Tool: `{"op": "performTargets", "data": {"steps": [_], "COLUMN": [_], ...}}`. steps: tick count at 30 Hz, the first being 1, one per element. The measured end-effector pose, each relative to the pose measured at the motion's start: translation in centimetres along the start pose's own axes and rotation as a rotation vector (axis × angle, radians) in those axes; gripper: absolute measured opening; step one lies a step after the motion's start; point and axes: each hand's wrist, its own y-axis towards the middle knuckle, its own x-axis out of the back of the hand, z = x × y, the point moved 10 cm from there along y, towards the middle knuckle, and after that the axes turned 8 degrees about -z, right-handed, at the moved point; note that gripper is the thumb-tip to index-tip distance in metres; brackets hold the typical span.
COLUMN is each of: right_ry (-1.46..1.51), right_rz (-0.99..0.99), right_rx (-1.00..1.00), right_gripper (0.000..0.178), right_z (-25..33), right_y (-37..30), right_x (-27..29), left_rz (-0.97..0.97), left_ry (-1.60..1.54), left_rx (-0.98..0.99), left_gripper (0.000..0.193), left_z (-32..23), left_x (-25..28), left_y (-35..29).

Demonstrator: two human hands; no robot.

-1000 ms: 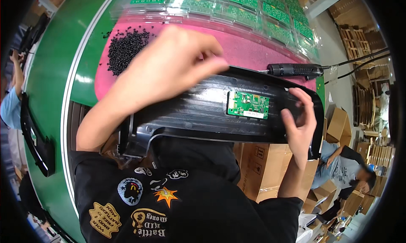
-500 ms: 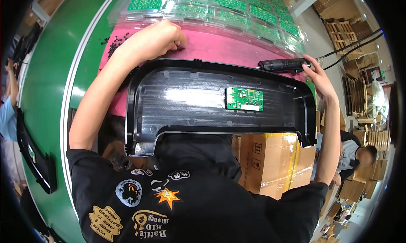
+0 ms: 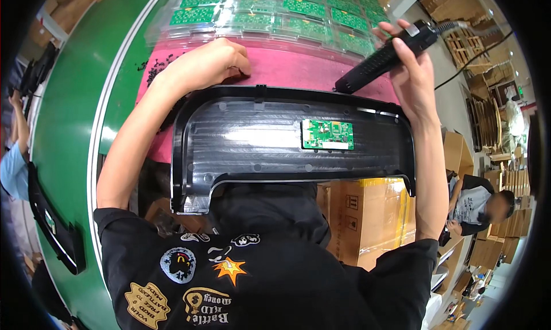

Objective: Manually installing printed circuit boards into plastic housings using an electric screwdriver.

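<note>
My right hand (image 3: 418, 86) is wrapped round a black electric screwdriver (image 3: 381, 60), raised and tilted with its tip down toward the far edge of a black plastic housing (image 3: 258, 157). The housing lies in front of me with its hollow side up. A small green circuit board (image 3: 328, 136) sits inside it, right of the middle. Beyond the housing's far rim, my left hand (image 3: 217, 64) is closed with its fingertips low over a pink mat (image 3: 275, 66). Whatever those fingers pinch is too small or hidden to make out. Small black screw-like pieces (image 3: 158, 68) lie scattered beside that wrist.
Clear plastic trays of green circuit boards (image 3: 304, 7) cover the far part of the mat. To the left runs a green belt (image 3: 69, 129) carrying another black housing (image 3: 54, 226). A cardboard box (image 3: 367, 221) stands below the housing. People are visible at both sides.
My right hand has lifted the screwdriver from lying flat at the far rim and swung it up at a slant. The left hand has shifted slightly nearer, its fingers still curled.
</note>
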Motion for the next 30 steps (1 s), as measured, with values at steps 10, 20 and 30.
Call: {"op": "performTargets", "data": {"steps": [10, 20, 30], "right_ry": [0.398, 0.666, 0.476], "right_rz": [-0.069, 0.163, 0.246], "right_rx": [-0.136, 0.092, 0.259], "right_gripper": [0.03, 0.047, 0.045], "right_z": [-1.4, 9.5, 11.1], "right_y": [-1.6, -7.7, -11.2], "right_x": [-0.1, -4.8, -5.4], "left_rz": [0.013, -0.214, -0.3], "left_ry": [-0.041, -0.339, -0.323], "left_rx": [0.024, -0.225, -0.324], "left_gripper": [0.015, 0.024, 0.027], "left_z": [1.3, -11.9, -15.1], "left_x": [-1.0, 1.9, 1.2], "left_y": [0.6, 1.8, 0.6]}}
